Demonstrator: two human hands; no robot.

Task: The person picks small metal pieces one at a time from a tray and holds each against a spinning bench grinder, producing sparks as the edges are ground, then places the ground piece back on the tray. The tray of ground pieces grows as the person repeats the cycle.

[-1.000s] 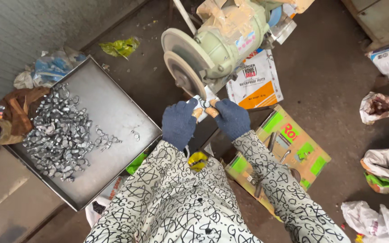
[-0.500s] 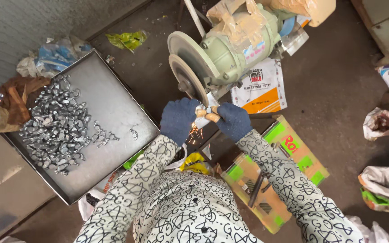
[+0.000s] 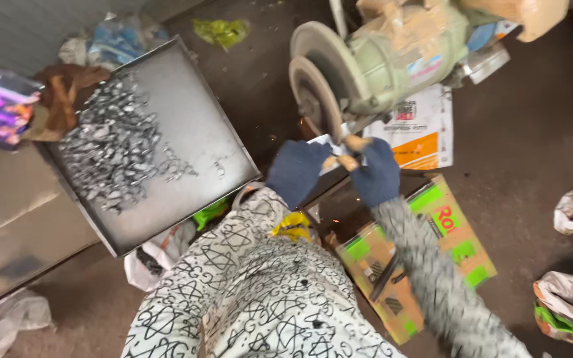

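The person's patterned sleeves run up from the bottom edge to two hands in dark blue gloves. The left hand [image 3: 298, 172] and the right hand [image 3: 376, 174] come together in front of the body, both pinched tight on a small metal piece [image 3: 339, 150] that is pressed against the edge of the grinding wheel [image 3: 319, 99]. The piece is mostly hidden by the fingertips, so its shape cannot be told. A few orange sparks show near the wheel.

Below the right forearm lies a flattened cardboard box [image 3: 426, 258] with green patches. To the left, beside the left arm, sits a square metal tray [image 3: 200, 132] holding a heap of small grey metal parts [image 3: 111, 156]. Farther off, the wheel joins a pale green motor [image 3: 399, 56], with a white and orange bag [image 3: 419, 129] beneath it.
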